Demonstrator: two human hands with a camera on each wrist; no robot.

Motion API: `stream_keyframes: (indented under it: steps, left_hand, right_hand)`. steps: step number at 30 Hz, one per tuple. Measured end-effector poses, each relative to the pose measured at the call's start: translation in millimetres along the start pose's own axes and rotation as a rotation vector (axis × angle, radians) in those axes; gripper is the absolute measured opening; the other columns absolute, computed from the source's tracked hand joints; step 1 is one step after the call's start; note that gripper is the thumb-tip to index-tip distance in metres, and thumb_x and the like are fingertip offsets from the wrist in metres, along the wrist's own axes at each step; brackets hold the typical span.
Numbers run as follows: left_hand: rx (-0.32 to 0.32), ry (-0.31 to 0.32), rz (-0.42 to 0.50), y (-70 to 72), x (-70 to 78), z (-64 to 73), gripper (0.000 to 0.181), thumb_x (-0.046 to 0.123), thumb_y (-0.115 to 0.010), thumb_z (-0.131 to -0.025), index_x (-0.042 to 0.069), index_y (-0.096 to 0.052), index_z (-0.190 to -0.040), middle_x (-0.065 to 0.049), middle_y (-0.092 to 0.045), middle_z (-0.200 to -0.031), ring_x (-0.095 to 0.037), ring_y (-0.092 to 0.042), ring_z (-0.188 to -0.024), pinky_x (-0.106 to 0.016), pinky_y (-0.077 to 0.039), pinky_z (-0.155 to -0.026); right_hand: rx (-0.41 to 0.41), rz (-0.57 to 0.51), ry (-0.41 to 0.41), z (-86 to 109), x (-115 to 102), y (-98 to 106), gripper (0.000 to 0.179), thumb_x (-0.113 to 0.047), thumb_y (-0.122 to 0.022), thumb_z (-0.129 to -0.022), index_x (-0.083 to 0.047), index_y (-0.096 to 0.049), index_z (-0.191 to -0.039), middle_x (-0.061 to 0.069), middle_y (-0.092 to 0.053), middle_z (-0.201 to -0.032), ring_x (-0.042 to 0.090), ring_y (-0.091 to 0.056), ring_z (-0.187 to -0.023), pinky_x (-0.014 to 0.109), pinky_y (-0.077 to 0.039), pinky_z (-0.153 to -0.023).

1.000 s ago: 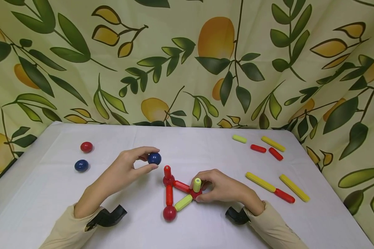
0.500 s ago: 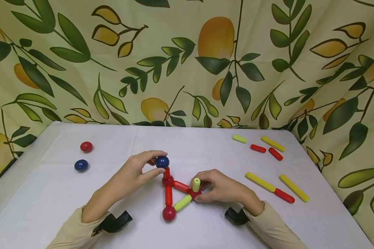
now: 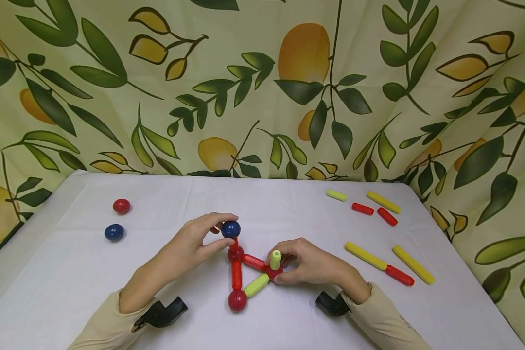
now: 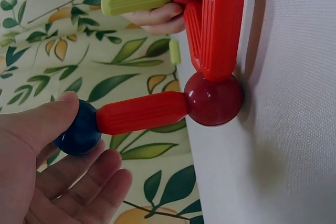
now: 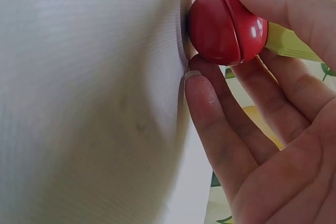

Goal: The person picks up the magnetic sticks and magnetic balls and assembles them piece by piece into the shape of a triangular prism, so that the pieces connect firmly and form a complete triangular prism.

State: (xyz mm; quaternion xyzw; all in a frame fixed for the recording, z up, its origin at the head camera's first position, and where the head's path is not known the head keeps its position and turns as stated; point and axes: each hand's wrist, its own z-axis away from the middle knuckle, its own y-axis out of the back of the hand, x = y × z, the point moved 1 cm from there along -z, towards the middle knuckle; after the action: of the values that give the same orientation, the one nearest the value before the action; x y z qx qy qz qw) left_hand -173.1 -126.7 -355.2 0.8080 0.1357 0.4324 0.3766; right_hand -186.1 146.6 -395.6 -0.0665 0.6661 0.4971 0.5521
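My left hand (image 3: 197, 243) pinches a blue ball (image 3: 231, 229) between thumb and fingers. In the left wrist view the blue ball (image 4: 81, 128) touches the tip of an upright red stick (image 4: 142, 113), which stands on a red ball (image 4: 214, 99). Two more red sticks and a yellow-green stick (image 3: 257, 285) join three red balls into a triangle on the table. My right hand (image 3: 310, 262) holds the triangle's right red ball (image 5: 228, 26) between thumb and fingers. From that ball a yellow-green stick (image 3: 276, 260) rises upright. The near red ball (image 3: 237, 301) is untouched.
On the white table (image 3: 288, 209), a loose red ball (image 3: 121, 206) and blue ball (image 3: 114, 232) lie at left. Several sticks lie at right, among them a yellow stick (image 3: 413, 264) and a red stick (image 3: 387, 216). A patterned cloth (image 3: 245, 97) hangs behind.
My left hand has moved right and slightly down with the blue ball, bringing it onto the top of the upright red stick. The triangle shifted very slightly; my right hand stays nearly still.
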Motion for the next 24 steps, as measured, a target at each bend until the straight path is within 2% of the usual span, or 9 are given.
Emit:
stream_keyframes:
  steps: [15,24]
  left_hand:
    - [-0.002,-0.019,0.002,-3.0,0.4,-0.1,0.051,0.005,-0.076,-0.084,0.005,-0.059,-0.132,-0.009,-0.069,-0.121,-0.017,-0.064,-0.094,-0.037,-0.058,-0.083]
    - [-0.019,0.010,0.028,-2.3,-1.7,0.0,0.050,0.006,-0.075,-0.086,0.009,-0.059,-0.133,-0.007,-0.068,-0.122,-0.016,-0.064,-0.096,-0.036,-0.058,-0.084]
  right_hand:
    - [0.002,0.001,-0.022,-0.1,-0.4,-0.2,0.020,-0.017,-0.080,-0.083,-0.018,-0.071,-0.101,-0.005,-0.070,-0.103,0.005,-0.063,-0.092,0.022,-0.054,-0.087]
    - [-0.001,-0.003,-0.010,0.6,0.0,-0.1,0.019,-0.017,-0.080,-0.083,-0.017,-0.070,-0.099,-0.005,-0.070,-0.103,0.005,-0.063,-0.092,0.022,-0.054,-0.087]
